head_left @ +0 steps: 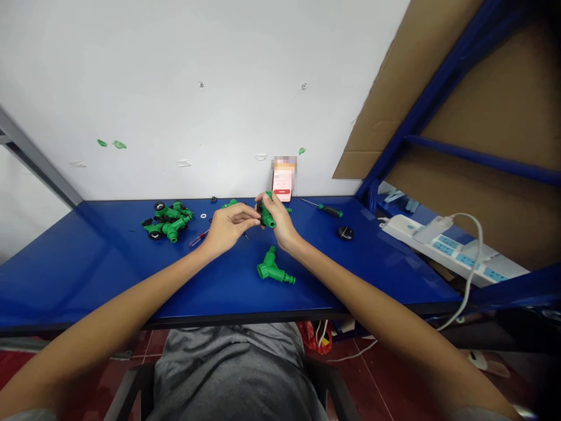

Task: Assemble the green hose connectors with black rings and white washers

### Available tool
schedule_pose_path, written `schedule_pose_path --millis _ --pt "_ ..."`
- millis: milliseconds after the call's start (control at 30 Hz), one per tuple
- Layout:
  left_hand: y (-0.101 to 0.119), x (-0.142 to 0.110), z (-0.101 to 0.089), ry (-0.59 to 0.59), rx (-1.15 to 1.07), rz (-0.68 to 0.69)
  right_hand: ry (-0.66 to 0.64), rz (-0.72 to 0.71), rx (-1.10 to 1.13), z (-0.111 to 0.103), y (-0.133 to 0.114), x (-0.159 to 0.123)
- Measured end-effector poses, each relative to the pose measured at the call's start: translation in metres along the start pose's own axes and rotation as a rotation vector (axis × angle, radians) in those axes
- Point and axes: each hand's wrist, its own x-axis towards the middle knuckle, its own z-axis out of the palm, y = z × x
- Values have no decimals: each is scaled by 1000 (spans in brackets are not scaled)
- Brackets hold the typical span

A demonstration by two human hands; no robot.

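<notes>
My right hand is closed around a green plastic hose fitting above the middle of the table. On the side of that fitting facing left sits a small black part. The fingertips of my left hand pinch at this black part; its exact shape is partly hidden by the fingers. Nearer to me, a green Y-shaped hose fitting lies on the blue table. Behind my left hand another green fitting is partly covered.
Several green fittings with black parts are heaped at left. Near them lie a screwdriver and a white ring. A phone leans on the wall. Rightward are a green-black screwdriver, a round black object and a power strip.
</notes>
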Motion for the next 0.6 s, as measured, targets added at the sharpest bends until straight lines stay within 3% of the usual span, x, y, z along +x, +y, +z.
schedule_pose_path --millis 167,267,400,600 --pt "5 2 -13 -128 472 422 -65 71 72 1 0 -1" --pt "7 4 -21 -198 577 500 -96 107 147 3 -2 -2" --pt "12 7 -20 -154 445 383 -89 102 139 4 -8 -3" --pt "7 7 -9 -55 16 -60 -94 -14 72 3 -10 -1"
